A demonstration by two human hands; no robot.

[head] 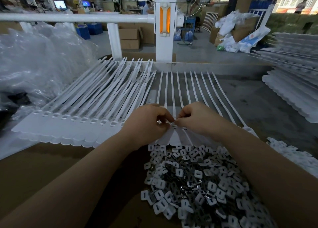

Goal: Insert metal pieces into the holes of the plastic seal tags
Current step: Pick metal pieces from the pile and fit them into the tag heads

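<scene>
White plastic seal tags (72, 124) lie side by side on the bench, their long straps fanning away from me and their flat heads toward me. My left hand (148, 124) and my right hand (197, 119) meet over the heads of the middle tags (179, 135), fingers curled. The fingertips of both pinch at the same spot on a tag head; whatever small piece sits between them is hidden. A heap of small metal pieces with white plastic faces (197, 179) lies just in front of my hands, between my forearms.
Cardboard (43, 167) covers the bench front. Clear plastic bags (34, 59) pile up at the left. More tag stacks (292, 83) sit at the right. A white rail and post (165, 30) stand behind the bench. People work far back in the hall.
</scene>
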